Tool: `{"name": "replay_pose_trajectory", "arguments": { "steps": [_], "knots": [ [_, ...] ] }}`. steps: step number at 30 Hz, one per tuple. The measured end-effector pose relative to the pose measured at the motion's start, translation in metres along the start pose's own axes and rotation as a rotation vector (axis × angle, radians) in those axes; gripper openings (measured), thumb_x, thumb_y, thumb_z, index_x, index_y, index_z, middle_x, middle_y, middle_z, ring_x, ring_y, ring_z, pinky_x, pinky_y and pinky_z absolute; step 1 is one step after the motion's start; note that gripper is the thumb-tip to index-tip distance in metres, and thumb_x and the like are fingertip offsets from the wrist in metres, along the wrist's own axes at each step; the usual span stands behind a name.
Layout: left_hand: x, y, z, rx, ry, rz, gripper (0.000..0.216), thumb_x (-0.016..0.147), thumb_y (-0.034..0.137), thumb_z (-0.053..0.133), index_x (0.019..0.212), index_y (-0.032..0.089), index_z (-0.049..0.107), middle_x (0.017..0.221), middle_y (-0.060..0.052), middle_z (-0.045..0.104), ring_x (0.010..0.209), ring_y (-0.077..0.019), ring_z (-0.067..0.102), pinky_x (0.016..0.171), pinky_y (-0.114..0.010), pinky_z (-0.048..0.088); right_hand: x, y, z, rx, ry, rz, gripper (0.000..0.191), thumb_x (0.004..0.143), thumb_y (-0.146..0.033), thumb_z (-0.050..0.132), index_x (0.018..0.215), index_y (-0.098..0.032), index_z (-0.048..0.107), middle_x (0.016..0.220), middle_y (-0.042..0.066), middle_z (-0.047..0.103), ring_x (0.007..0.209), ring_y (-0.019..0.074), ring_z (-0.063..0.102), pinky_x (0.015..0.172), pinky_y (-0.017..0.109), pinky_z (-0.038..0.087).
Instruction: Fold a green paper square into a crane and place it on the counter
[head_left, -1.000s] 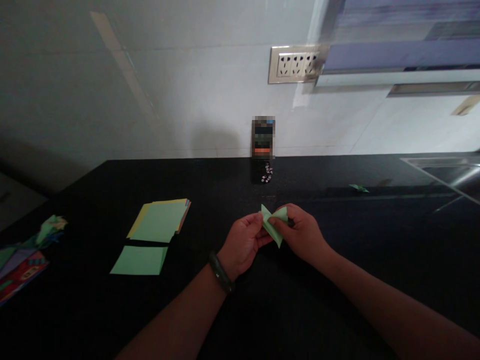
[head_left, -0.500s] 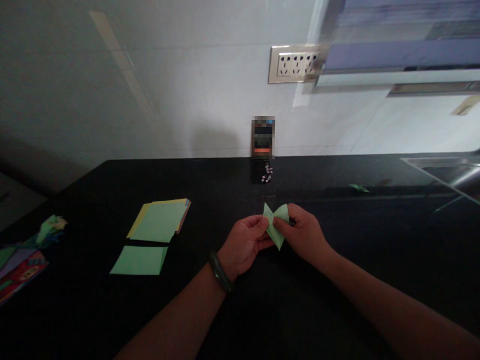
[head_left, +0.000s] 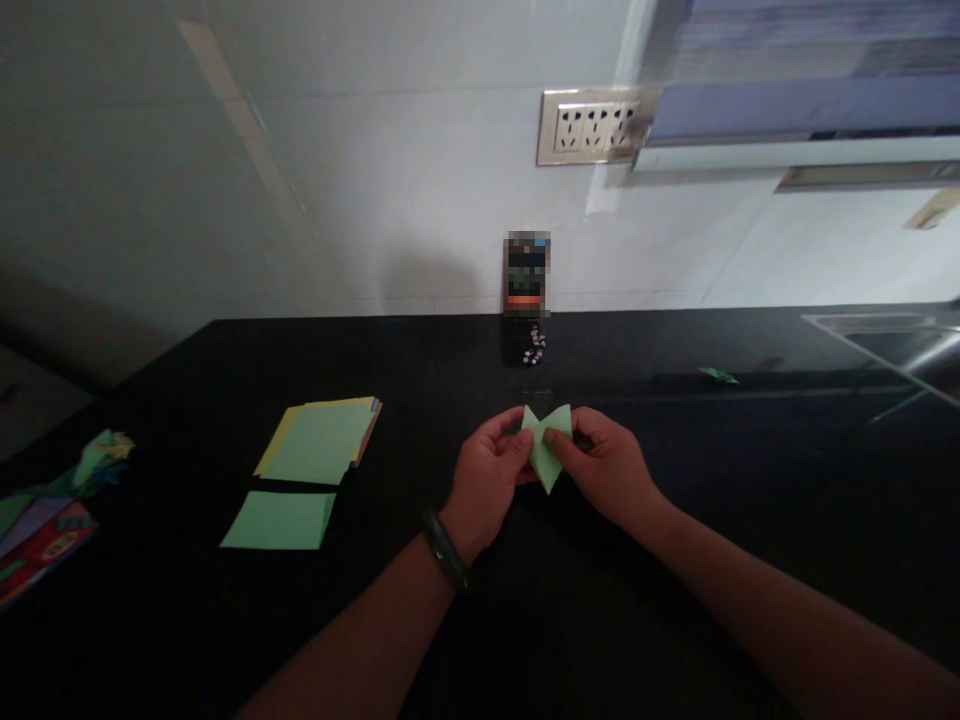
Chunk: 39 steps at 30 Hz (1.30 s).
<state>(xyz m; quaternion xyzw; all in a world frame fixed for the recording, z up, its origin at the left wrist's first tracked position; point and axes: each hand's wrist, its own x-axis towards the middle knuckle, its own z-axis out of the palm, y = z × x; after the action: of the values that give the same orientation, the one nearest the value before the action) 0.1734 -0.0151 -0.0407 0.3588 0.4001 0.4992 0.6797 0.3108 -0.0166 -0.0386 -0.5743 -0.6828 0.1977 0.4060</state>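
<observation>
A small folded piece of light green paper (head_left: 548, 462) is pinched between both my hands above the black countertop. Two points stick up at its top and one points down. My left hand (head_left: 491, 480), with a dark bangle at the wrist, grips the left side, thumb in front and fingers behind. On the other side my right hand (head_left: 604, 465) presses its thumb near the paper's middle, with its fingers partly hidden behind. To the left lie a stack of coloured paper (head_left: 315, 442), green on top, and a separate green sheet (head_left: 277, 521) just below it.
A phone-like device (head_left: 526, 275), blurred out, leans on the wall with a beaded strap (head_left: 534, 346) before it. A small green folded paper piece (head_left: 718, 376) lies right, near a metal-edged sink or hob (head_left: 892, 345). Crumpled papers and a red packet (head_left: 52, 545) sit far left.
The folded green paper has shifted slightly left and stands a little more upright. My left fingers and thumb have moved up a little along its edge; the right hand keeps its pinch.
</observation>
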Motion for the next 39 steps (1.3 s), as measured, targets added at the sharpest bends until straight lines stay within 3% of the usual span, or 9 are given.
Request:
{"name": "replay_pose_trajectory", "arguments": {
  "steps": [2, 8, 15, 29, 39],
  "knots": [
    [-0.0012, 0.0003, 0.0009, 0.02, 0.022, 0.05, 0.05, 0.071, 0.026, 0.066, 0.117, 0.016, 0.049, 0.069, -0.001, 0.064, 0.058, -0.013, 0.06, 0.057, -0.028, 0.049, -0.0002, -0.0002, 0.0001, -0.036, 0.004, -0.011, 0.016, 0.078, -0.027, 0.051, 0.067, -0.017, 0.057, 0.061, 0.001, 0.055, 0.056, 0.0125, 0.049, 0.052, 0.024, 0.04],
    [0.0006, -0.0017, -0.0007, 0.02, -0.023, 0.005, 0.024, 0.069, 0.029, 0.067, 0.084, 0.01, 0.063, 0.075, -0.005, 0.065, 0.065, -0.0134, 0.06, 0.061, -0.027, 0.05, 0.0002, 0.0005, 0.0, -0.015, -0.013, 0.0, 0.016, 0.078, -0.029, 0.052, 0.069, -0.017, 0.058, 0.063, 0.001, 0.055, 0.057, 0.0125, 0.05, 0.052, 0.024, 0.04],
    [0.0022, -0.0035, -0.0029, -0.018, -0.058, -0.084, 0.024, 0.068, 0.029, 0.068, 0.08, 0.009, 0.064, 0.07, -0.005, 0.063, 0.061, -0.0134, 0.059, 0.062, -0.03, 0.049, -0.0003, -0.0028, -0.0006, -0.007, -0.007, -0.009, 0.011, 0.077, -0.025, 0.053, 0.07, -0.017, 0.059, 0.064, 0.002, 0.057, 0.057, 0.0126, 0.052, 0.053, 0.024, 0.041],
    [-0.0002, -0.0025, -0.0011, 0.135, -0.005, -0.025, 0.016, 0.066, 0.024, 0.069, 0.072, 0.01, 0.064, 0.064, -0.003, 0.062, 0.057, -0.0108, 0.056, 0.057, -0.025, 0.047, -0.0033, -0.0058, -0.0002, 0.056, 0.007, 0.016, 0.018, 0.079, -0.028, 0.051, 0.068, -0.017, 0.06, 0.061, 0.001, 0.057, 0.054, 0.0114, 0.051, 0.05, 0.023, 0.04],
    [0.0023, -0.0038, -0.0035, 0.257, 0.055, 0.066, 0.018, 0.07, 0.03, 0.063, 0.071, 0.012, 0.063, 0.06, 0.0, 0.057, 0.054, -0.01, 0.051, 0.053, -0.023, 0.043, -0.0039, 0.0013, 0.0022, 0.089, -0.112, -0.014, 0.008, 0.075, -0.021, 0.052, 0.078, -0.017, 0.059, 0.068, 0.002, 0.057, 0.059, 0.012, 0.052, 0.054, 0.023, 0.042]
  ]
}}
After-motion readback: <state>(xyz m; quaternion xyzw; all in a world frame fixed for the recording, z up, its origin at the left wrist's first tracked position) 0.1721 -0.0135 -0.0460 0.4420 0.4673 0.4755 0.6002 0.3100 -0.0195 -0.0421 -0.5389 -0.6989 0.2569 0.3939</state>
